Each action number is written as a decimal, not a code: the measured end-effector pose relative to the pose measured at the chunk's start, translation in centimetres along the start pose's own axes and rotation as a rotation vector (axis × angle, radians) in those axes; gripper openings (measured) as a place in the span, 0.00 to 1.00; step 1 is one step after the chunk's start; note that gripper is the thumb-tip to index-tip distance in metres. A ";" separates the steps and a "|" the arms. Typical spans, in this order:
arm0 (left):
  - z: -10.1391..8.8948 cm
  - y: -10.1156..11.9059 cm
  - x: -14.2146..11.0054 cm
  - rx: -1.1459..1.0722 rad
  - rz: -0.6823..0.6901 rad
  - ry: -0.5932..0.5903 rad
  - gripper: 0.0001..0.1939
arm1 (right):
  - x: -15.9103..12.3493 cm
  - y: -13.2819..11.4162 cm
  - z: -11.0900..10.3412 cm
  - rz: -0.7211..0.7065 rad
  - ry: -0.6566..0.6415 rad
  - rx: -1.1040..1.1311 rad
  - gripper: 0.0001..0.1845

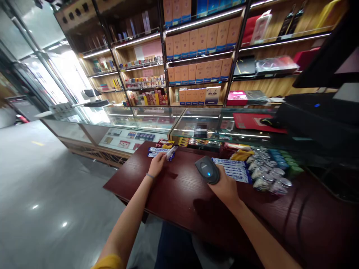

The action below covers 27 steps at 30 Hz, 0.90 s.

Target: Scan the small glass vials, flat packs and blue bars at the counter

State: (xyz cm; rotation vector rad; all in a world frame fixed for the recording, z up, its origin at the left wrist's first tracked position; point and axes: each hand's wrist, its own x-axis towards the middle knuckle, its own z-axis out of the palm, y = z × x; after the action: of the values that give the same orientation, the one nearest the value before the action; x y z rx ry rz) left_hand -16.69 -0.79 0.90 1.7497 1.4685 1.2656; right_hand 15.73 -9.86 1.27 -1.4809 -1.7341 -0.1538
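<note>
Grip of your left hand (pixel 157 164) pinches a slim pale packet (pixel 171 151) over the table (pixel 179 196), beside blue-white packs (pixel 157 150). Looks light, maybe bendy: hold one end. Your right hand (pixel 226 186) wraps the scanner (pixel 207 170), likely stiff; grasp below its head.

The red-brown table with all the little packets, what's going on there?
A person at the red-brown table holds a dark handheld scanner with a blue light in the right hand. The left hand holds a slim pale packet by a small group of blue-and-white packets. More blue-and-white packets lie in a row beside the right hand, with clear jars to their right.
</note>
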 end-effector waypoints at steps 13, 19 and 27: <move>10.1 4.7 1.7 -0.955 -0.546 -0.181 0.13 | 1.3 1.9 -2.9 -0.022 -0.141 -0.087 0.24; 10.0 3.7 1.4 -0.966 -0.566 -0.181 0.14 | 1.1 1.8 -2.3 -0.110 -0.199 -0.127 0.16; 10.0 3.7 1.5 -0.998 -0.548 -0.203 0.15 | 1.0 1.6 -2.5 -0.082 -0.201 -0.102 0.16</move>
State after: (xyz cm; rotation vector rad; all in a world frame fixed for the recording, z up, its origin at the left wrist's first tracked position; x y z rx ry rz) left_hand -6.16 1.29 0.31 0.7182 0.8386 1.1546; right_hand 18.38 -10.05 2.89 -1.5428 -1.9757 -0.1421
